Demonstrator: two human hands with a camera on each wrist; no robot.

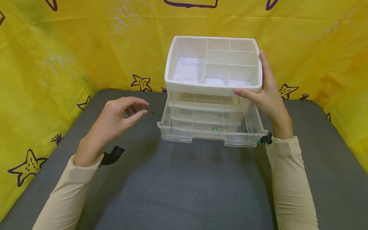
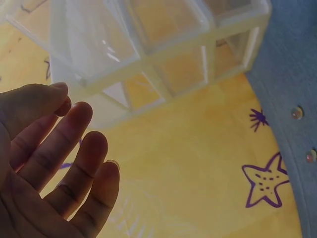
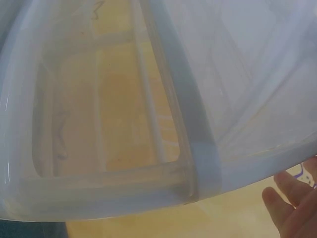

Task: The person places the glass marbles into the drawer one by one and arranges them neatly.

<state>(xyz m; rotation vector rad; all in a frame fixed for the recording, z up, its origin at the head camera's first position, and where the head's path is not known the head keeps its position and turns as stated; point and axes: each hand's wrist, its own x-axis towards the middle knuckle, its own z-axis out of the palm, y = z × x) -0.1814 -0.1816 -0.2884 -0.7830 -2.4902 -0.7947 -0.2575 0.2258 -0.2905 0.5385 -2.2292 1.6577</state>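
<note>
My left hand (image 1: 120,111) pinches a small orange-red marble (image 2: 63,106) between thumb and forefinger, left of a white plastic drawer unit (image 1: 212,89). The other fingers are loosely bent. A green marble (image 1: 126,115) shows behind the hand, and a darker one (image 1: 152,112) lies just beyond its fingertips. At the right, my right hand (image 1: 268,92) grips the unit's top corner, thumb on the front rim and fingers along the side. The clear lowest drawer (image 1: 212,135) is pulled out towards me, with a green marble (image 1: 214,129) inside.
A compartmented tray (image 1: 232,65) forms the unit's top. The grey table (image 1: 184,191) extends in front and to both sides. Yellow cloth (image 1: 86,38) with star drawings hangs behind it and along its sides. A dark strap (image 1: 113,156) sticks out beside the left wrist.
</note>
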